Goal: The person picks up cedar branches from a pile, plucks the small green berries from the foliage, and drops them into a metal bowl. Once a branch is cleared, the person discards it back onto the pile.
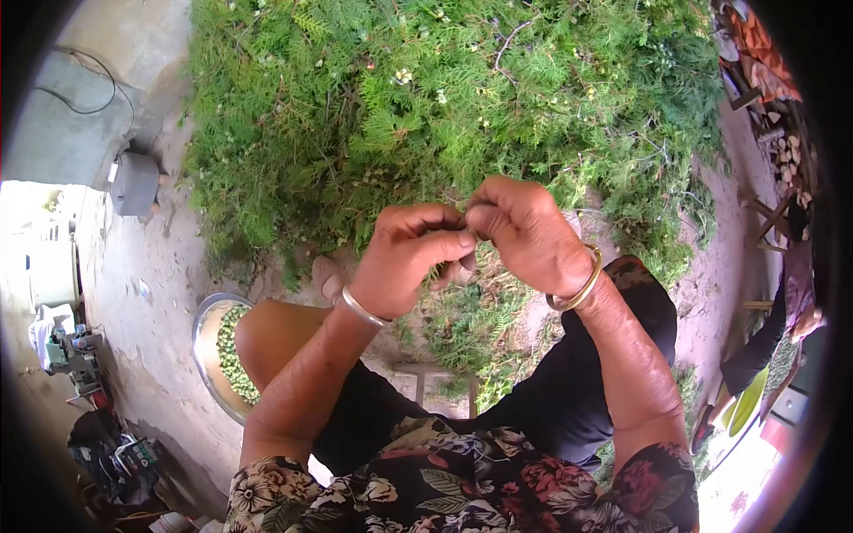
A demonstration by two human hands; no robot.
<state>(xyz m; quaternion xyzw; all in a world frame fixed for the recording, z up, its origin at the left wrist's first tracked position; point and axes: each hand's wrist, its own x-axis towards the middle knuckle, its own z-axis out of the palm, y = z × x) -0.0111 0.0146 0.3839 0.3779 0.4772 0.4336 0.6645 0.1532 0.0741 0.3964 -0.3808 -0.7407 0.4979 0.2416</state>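
- A small piece (pixel 472 234), mostly hidden by fingers and too small to identify.
- It is pinched where the fingertips of the left hand (pixel 410 259) and right hand (pixel 526 235) meet.

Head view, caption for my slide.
Seated outdoors, left hand and right hand pinch together over green foliage, metal plate nearby.

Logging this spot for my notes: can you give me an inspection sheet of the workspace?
Surface: dirt ground, sunlit.
Job's things: pile of green plants; metal plate of green bits by the knee.
Clutter: grey box; bags and odds lower left.
Hands: left hand and right hand pinched together over the plants; held thing too small to tell.
Cables: black cable on concrete.
Surroundings: firewood at right.
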